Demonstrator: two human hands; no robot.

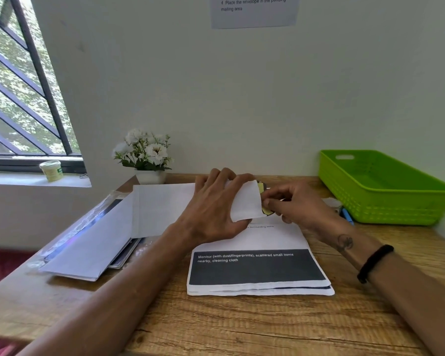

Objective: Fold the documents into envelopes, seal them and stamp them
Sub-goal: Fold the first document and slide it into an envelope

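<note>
From the head camera, the left hand [216,209] is lying over a white envelope [165,209], its fingers [225,176] curling round the envelope's right end and bending that end up off the table [242,325]. The right hand [293,204] is just to the right of the envelope's raised end, its fingers [270,199] pressing together in a pinch on a small yellowish piece with a dark edge [265,211], which is touching the envelope's edge; what that piece is cannot be told.

The envelope is reaching leftward from the hands, and its left part is overlapping a tilted pile of white envelopes and clear plastic sleeves [88,247]. Directly in front of the envelope, nearer the camera, a stack of printed documents [257,271] is lying flat on the table, the top sheet carrying a dark band with white text.

Behind the envelope, against the wall, a small pot of white flowers [144,155] is standing. Well to the right of the envelope a green plastic basket [385,201] is sitting, with a blue pen [347,215] just beside its near-left corner.
</note>
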